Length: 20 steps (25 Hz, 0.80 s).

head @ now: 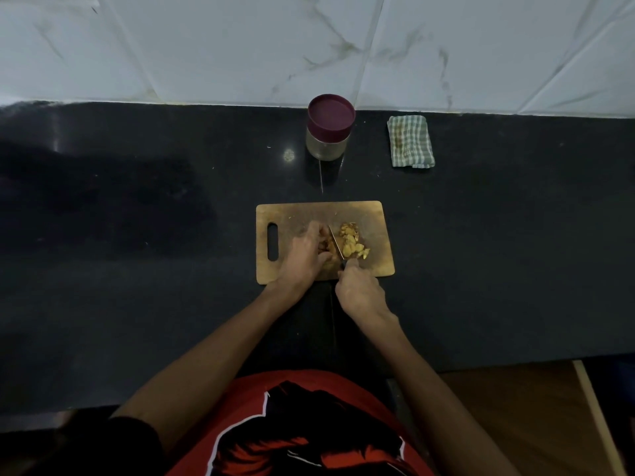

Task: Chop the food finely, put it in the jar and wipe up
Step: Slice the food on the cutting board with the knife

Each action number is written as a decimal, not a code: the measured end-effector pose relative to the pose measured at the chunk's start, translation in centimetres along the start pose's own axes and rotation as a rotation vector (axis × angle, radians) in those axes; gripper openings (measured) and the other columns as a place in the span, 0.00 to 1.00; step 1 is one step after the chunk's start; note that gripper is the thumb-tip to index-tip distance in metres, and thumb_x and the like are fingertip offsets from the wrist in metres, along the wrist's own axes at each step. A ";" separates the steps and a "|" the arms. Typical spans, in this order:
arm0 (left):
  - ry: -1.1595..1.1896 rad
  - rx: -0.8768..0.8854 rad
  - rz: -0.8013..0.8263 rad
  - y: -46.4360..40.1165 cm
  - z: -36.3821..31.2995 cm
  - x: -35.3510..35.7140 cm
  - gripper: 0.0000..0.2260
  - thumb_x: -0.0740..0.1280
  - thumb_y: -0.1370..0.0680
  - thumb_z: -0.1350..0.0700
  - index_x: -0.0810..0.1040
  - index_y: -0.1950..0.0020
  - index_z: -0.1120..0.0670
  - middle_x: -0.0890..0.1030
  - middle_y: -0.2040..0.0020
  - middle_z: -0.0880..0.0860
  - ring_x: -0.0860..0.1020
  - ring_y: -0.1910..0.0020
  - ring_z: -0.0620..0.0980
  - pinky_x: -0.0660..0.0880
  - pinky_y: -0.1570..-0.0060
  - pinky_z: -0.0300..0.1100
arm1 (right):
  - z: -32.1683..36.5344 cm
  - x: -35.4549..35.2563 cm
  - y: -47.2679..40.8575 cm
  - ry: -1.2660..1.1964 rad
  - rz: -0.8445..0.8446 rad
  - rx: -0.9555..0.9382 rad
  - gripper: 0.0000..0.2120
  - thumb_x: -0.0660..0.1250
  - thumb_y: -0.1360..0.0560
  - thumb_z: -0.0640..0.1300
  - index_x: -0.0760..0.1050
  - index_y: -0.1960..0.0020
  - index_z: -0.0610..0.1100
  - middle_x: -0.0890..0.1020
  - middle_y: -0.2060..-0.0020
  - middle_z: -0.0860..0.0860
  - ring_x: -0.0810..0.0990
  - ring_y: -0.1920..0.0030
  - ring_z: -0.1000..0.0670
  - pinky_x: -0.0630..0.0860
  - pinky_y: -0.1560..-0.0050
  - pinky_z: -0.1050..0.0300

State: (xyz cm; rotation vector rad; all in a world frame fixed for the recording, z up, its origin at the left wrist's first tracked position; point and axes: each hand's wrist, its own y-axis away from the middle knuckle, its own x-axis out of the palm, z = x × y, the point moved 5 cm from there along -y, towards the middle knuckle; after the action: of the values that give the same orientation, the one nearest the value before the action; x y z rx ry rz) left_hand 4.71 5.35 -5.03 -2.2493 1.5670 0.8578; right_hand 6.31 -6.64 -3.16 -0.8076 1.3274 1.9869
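Observation:
A wooden cutting board (374,218) lies on the black counter in front of me. Yellow chopped food pieces (352,243) are heaped on its middle right. My left hand (305,255) holds an uncut piece of the food down on the board, fingers curled over it. My right hand (359,292) grips the handle of a knife (336,241), whose blade stands between the left fingers and the chopped heap. A glass jar (329,146) with a maroon lid on stands behind the board. A folded green checked cloth (410,141) lies to the jar's right.
The black counter (137,235) stretches wide to both sides. A white marble-tiled wall (240,46) rises at its back edge. At the lower right the counter ends above a brown floor (508,424).

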 end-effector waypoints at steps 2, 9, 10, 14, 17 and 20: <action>-0.006 -0.014 -0.004 0.0 0.0 0.0 0.17 0.73 0.28 0.63 0.68 0.47 0.55 0.78 0.51 0.52 0.79 0.53 0.46 0.77 0.54 0.40 | 0.3 -0.1 -0.3 0.000 -0.006 -0.001 0.12 0.56 0.18 0.42 0.67 0.35 0.40 0.78 0.43 0.42 0.78 0.44 0.41 0.72 0.53 0.48; -0.023 -0.039 -0.002 0.0 -0.2 -0.1 0.14 0.71 0.27 0.63 0.69 0.47 0.56 0.80 0.51 0.53 0.79 0.53 0.47 0.76 0.55 0.38 | 1.4 -0.8 -1.2 0.043 -0.019 -0.005 0.15 0.57 0.19 0.39 0.67 0.33 0.38 0.78 0.41 0.40 0.78 0.41 0.40 0.71 0.51 0.50; -0.032 -0.033 -0.001 0.1 -0.4 -0.2 0.13 0.70 0.27 0.63 0.69 0.47 0.56 0.80 0.51 0.53 0.79 0.53 0.47 0.76 0.56 0.37 | 1.6 -0.8 -1.5 0.039 -0.015 -0.007 0.14 0.57 0.19 0.39 0.68 0.34 0.38 0.78 0.41 0.40 0.78 0.41 0.40 0.72 0.50 0.50; -0.038 -0.016 0.014 0.2 -0.6 0.0 0.12 0.67 0.26 0.65 0.67 0.49 0.54 0.79 0.52 0.54 0.79 0.55 0.49 0.77 0.60 0.39 | 1.7 -1.0 -1.7 0.026 0.011 -0.015 0.14 0.56 0.19 0.38 0.67 0.35 0.38 0.78 0.41 0.39 0.78 0.42 0.39 0.74 0.46 0.46; -0.105 0.002 -0.012 0.3 -0.5 0.3 0.11 0.66 0.25 0.64 0.66 0.49 0.54 0.79 0.54 0.54 0.79 0.57 0.49 0.78 0.61 0.44 | 0.5 -0.3 -0.5 0.027 0.032 -0.001 0.14 0.56 0.19 0.39 0.66 0.34 0.39 0.77 0.41 0.40 0.78 0.42 0.40 0.72 0.49 0.47; -0.124 0.006 -0.018 0.4 -0.4 0.4 0.12 0.67 0.25 0.63 0.66 0.49 0.55 0.79 0.54 0.54 0.78 0.57 0.49 0.77 0.62 0.44 | -0.9 0.6 0.8 0.010 0.053 0.008 0.10 0.56 0.17 0.43 0.67 0.38 0.40 0.78 0.42 0.41 0.78 0.43 0.41 0.71 0.52 0.48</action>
State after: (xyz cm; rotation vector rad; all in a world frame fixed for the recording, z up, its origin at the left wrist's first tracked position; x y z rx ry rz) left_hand 4.54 4.70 -4.90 -2.1583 1.4900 0.9667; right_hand 5.45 -7.61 -3.49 -0.7874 1.3755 2.0193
